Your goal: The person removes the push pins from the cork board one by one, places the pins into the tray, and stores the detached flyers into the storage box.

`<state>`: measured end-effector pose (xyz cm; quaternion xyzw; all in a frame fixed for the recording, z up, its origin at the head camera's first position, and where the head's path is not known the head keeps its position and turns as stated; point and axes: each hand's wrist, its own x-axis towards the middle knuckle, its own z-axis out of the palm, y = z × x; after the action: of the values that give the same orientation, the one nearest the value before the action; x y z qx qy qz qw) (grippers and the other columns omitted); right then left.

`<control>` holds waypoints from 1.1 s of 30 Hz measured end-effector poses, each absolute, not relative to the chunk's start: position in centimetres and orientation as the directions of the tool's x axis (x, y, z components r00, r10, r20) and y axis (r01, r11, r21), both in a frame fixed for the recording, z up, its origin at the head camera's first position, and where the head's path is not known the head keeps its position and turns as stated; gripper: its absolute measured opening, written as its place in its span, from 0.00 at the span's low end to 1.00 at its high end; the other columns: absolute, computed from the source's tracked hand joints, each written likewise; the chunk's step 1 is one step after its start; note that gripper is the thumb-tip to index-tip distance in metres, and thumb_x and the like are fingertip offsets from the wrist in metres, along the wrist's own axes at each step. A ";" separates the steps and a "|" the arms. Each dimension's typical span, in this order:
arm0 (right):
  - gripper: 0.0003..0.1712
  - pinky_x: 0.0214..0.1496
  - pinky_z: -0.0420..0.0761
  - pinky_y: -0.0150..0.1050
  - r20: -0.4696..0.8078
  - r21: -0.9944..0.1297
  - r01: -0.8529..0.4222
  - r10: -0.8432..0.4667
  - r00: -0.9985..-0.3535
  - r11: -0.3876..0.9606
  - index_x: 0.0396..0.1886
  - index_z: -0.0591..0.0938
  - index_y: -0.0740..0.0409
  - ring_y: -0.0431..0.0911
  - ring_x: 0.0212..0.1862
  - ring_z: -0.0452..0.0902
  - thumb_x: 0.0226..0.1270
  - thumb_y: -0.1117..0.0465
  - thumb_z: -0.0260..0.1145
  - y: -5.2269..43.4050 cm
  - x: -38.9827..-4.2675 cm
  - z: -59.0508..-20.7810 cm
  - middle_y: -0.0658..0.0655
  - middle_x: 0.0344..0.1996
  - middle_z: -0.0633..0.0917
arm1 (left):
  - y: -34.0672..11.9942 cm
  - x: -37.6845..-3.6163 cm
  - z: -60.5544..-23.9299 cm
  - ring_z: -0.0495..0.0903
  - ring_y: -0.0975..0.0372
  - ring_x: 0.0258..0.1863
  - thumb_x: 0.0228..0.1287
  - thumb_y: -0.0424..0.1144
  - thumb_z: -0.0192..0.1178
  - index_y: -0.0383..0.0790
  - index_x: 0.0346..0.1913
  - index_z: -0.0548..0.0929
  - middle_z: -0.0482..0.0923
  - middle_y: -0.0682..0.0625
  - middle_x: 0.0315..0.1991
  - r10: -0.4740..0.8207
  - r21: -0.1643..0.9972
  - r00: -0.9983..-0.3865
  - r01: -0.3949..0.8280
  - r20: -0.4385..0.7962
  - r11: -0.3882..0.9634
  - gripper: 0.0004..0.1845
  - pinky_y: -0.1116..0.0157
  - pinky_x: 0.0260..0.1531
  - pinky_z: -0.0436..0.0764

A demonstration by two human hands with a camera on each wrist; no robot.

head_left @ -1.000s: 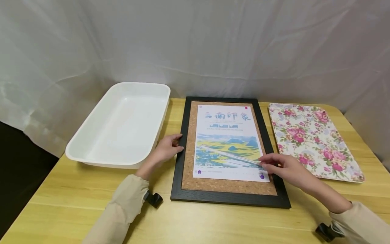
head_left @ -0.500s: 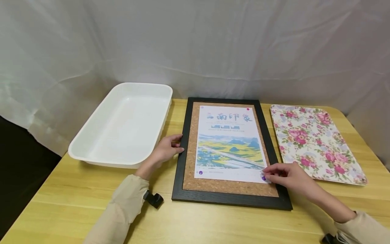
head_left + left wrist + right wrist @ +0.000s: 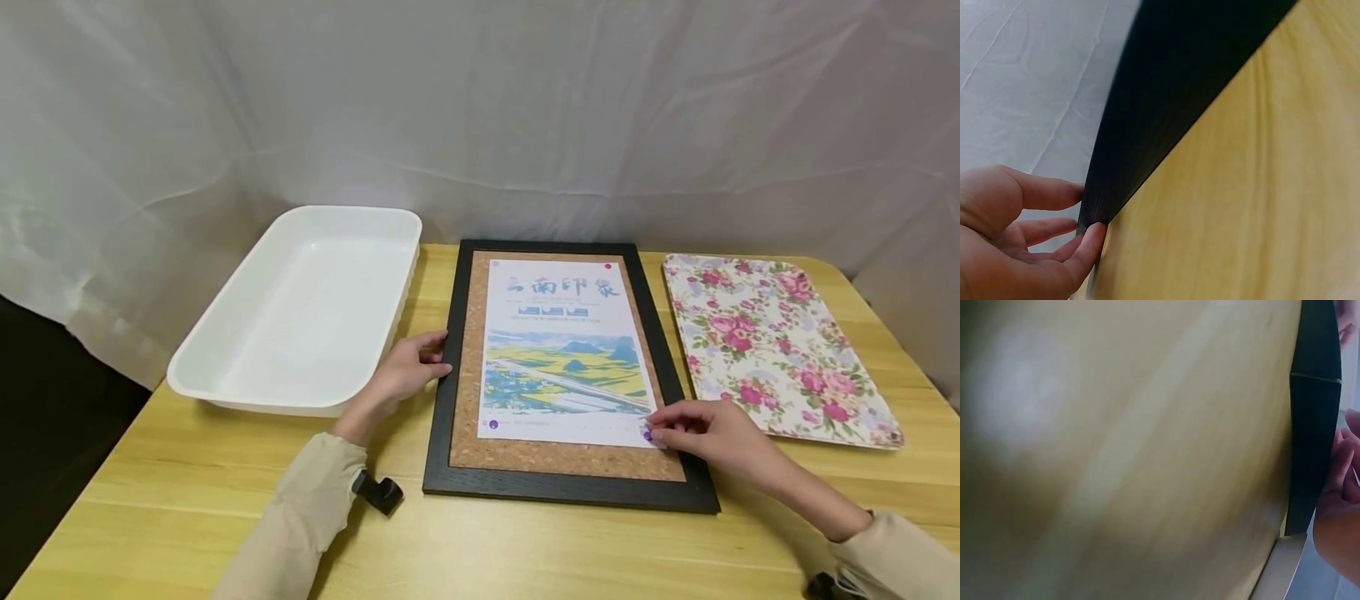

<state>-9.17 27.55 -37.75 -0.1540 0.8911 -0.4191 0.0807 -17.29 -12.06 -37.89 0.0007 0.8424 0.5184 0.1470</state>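
Observation:
A black-framed cork board [image 3: 442, 433] lies flat in the middle of the wooden table [image 3: 525, 542]. A landscape poster [image 3: 562, 350] is pinned to it with a purple pin [image 3: 492, 424] at its lower left, another purple pin [image 3: 647, 435] at its lower right and a red pin [image 3: 608, 267] at the top right. My right hand [image 3: 658, 433] pinches the lower-right purple pin with curled fingertips. My left hand [image 3: 438, 354] rests against the frame's left edge, fingers relaxed; the left wrist view shows its fingertips [image 3: 1092, 234] touching the dark frame [image 3: 1166, 106]. The right wrist view is blurred, showing the frame [image 3: 1315, 425] and my fingers [image 3: 1340, 462].
A deep white plastic tray [image 3: 225, 392] stands left of the board. A flat floral tray [image 3: 772, 333] lies to its right. A white cloth backdrop [image 3: 480, 108] hangs behind the table, and the floor to the left is dark.
My right hand slid from the poster's lower right edge down to the lower-right purple pin and closed its fingertips on it. The left hand stayed on the frame.

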 end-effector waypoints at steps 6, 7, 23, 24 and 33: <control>0.12 0.25 0.73 0.33 -0.005 -0.770 -0.208 -0.331 -0.944 0.604 0.44 0.87 0.63 0.39 0.25 0.72 0.61 0.64 0.70 27.3 -9.0 -37.8 0.49 0.30 0.84 | -12.1 -17.3 -38.0 0.73 0.52 0.53 0.64 0.26 0.60 0.35 0.71 0.64 0.71 0.40 0.62 0.148 0.874 -0.958 -0.153 -0.246 0.461 0.33 0.61 0.47 0.74; 0.12 0.25 0.72 0.32 -0.003 -0.769 -0.211 -0.333 -0.943 0.604 0.43 0.87 0.63 0.39 0.25 0.71 0.61 0.65 0.71 27.3 -9.0 -37.8 0.49 0.30 0.84 | -12.1 -17.3 -38.0 0.73 0.52 0.53 0.64 0.26 0.60 0.34 0.71 0.64 0.71 0.40 0.63 0.148 0.874 -0.958 -0.152 -0.245 0.461 0.33 0.61 0.47 0.74; 0.08 0.36 0.79 0.29 0.134 -0.685 -0.482 -0.556 -0.821 0.546 0.36 0.90 0.59 0.32 0.43 0.77 0.56 0.70 0.72 27.9 -10.2 -38.1 0.53 0.37 0.87 | -12.0 -17.3 -38.2 0.73 0.52 0.53 0.64 0.26 0.60 0.35 0.71 0.64 0.71 0.40 0.62 0.153 0.881 -0.958 -0.153 -0.244 0.449 0.33 0.62 0.46 0.75; 0.08 0.35 0.79 0.29 0.127 -0.677 -0.486 -0.563 -0.816 0.552 0.36 0.90 0.58 0.32 0.42 0.77 0.55 0.70 0.72 27.9 -10.3 -38.0 0.53 0.37 0.87 | -12.0 -17.3 -38.2 0.73 0.52 0.53 0.64 0.26 0.60 0.35 0.72 0.64 0.71 0.40 0.62 0.153 0.881 -0.957 -0.153 -0.245 0.448 0.33 0.62 0.47 0.75; 0.07 0.30 0.79 0.32 0.107 -0.630 -0.503 -0.575 -0.811 0.592 0.34 0.90 0.56 0.33 0.36 0.80 0.55 0.68 0.74 27.5 -10.5 -37.4 0.54 0.35 0.87 | -12.1 -17.3 -38.3 0.73 0.52 0.53 0.65 0.26 0.60 0.35 0.72 0.64 0.71 0.40 0.62 0.151 0.884 -0.957 -0.159 -0.247 0.439 0.32 0.62 0.47 0.75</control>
<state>-10.48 27.53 -37.37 -0.3025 0.8906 -0.3352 0.0540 -17.26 -12.12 -38.27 -0.0024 0.8354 0.5297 0.1465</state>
